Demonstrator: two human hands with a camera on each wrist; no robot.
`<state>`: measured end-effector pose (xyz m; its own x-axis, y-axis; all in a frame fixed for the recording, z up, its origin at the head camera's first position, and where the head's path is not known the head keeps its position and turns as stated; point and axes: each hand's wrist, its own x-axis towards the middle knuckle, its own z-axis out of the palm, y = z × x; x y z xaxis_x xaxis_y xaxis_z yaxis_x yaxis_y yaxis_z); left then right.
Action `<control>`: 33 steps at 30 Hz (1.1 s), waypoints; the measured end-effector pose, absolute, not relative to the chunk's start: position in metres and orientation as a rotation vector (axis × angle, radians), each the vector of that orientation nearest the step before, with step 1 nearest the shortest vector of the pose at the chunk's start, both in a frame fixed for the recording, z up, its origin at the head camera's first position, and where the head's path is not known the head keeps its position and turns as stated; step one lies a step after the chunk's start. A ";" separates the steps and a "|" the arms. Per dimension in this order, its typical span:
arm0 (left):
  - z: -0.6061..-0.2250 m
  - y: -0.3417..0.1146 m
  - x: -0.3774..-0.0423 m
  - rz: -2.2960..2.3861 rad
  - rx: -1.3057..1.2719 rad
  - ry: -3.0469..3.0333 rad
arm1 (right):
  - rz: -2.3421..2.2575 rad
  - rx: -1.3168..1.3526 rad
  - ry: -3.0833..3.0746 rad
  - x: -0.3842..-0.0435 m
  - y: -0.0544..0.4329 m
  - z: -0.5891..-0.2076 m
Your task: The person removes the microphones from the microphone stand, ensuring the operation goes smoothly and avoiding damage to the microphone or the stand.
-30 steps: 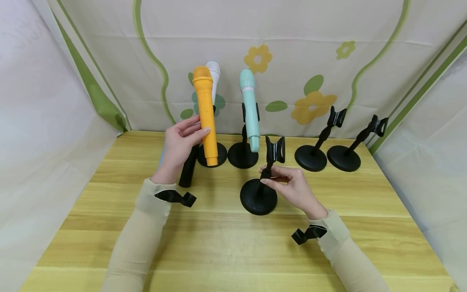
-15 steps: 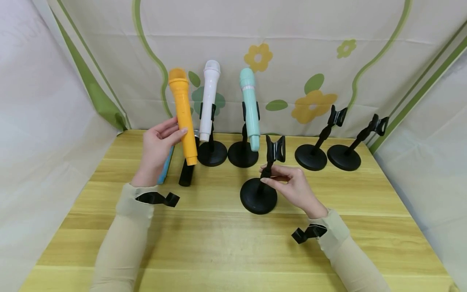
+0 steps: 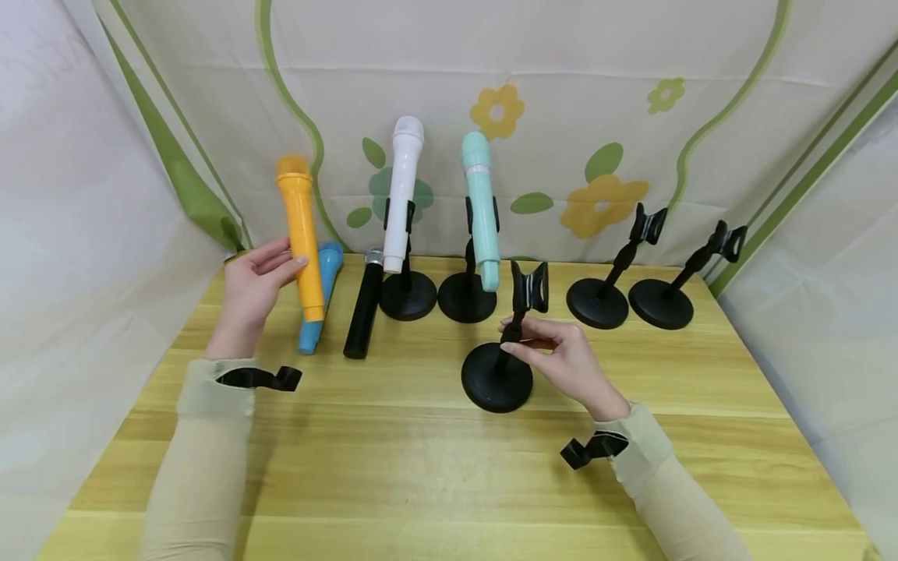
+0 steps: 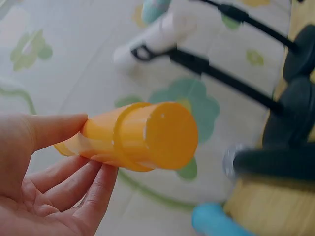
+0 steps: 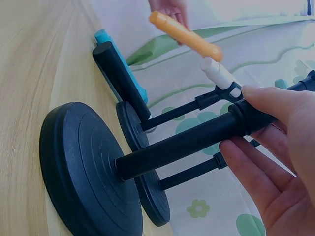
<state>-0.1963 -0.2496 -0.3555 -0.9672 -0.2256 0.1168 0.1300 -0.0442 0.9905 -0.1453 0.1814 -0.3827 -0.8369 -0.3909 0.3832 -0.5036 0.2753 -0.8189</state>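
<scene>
While the right hand still pinches a black, round-based microphone stand near the middle of the pale wooden table, the left hand has carried an orange, club-shaped plastic microphone leftward, away from a white handheld microphone. Gripped by thumb and fingers, it now tilts in front of a light-blue microphone, leaving the two held things well apart, unjoined.
</scene>
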 end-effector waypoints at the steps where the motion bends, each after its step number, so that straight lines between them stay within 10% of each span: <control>1: -0.358 -0.254 -0.197 -2.103 0.118 -1.991 | 1.618 0.851 -2.424 -0.145 0.181 -0.383; 33: -0.432 -0.306 -0.213 -1.662 0.335 -2.739 | 1.592 0.852 -2.424 -0.144 0.180 -0.381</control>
